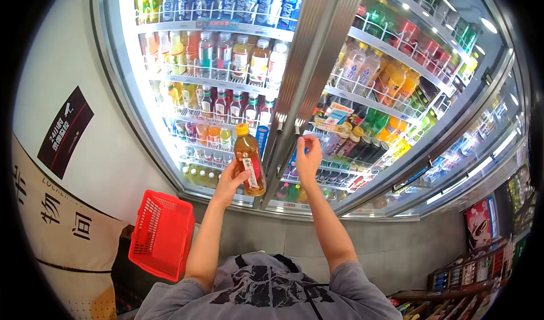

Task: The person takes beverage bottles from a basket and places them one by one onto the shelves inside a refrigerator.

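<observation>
Upright in my left hand is an amber drink bottle with a yellow cap and a white and red label. The fingers wrap round its lower left side. My right hand is raised to the right of the bottle, in front of the glass door near the door handle. Its fingers are curled, and whether they touch the handle or hold anything cannot be made out. Behind the bottle, rows of drinks fill the lit fridge shelves.
A red basket stands at the lower left, beside a beige printed curtain. More glass fridge doors run along the right. Low racks of packaged goods stand at the lower right. Grey floor lies below the fridge.
</observation>
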The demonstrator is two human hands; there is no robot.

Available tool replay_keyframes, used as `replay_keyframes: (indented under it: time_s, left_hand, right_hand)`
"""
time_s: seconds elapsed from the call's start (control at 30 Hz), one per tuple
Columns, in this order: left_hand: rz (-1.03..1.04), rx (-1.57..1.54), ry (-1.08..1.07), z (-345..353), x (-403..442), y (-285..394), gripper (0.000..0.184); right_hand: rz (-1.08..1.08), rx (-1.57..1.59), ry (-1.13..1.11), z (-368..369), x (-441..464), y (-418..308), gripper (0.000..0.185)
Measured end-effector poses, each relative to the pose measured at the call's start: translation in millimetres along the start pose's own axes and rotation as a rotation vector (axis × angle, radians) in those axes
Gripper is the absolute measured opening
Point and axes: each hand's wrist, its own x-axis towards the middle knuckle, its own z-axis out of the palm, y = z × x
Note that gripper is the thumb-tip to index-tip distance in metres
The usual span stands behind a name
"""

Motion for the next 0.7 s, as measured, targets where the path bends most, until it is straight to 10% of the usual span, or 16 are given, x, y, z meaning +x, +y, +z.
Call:
replay_keyframes:
  time_s: [0.3,0.7]
  left_hand:
    - [-0.006,0.078,-0.010,23.1,-19.1,-6.9,0.060]
    - [-0.008,0.099,-0.052,-2.1,-83.5,25.3,0.060]
  right_hand:
    - [0.617,0.222,-0.389,46.1,21.9,48.4,0.047]
    - [0.454,0.097,-0.063,55.9,6.0,23.3,0.032]
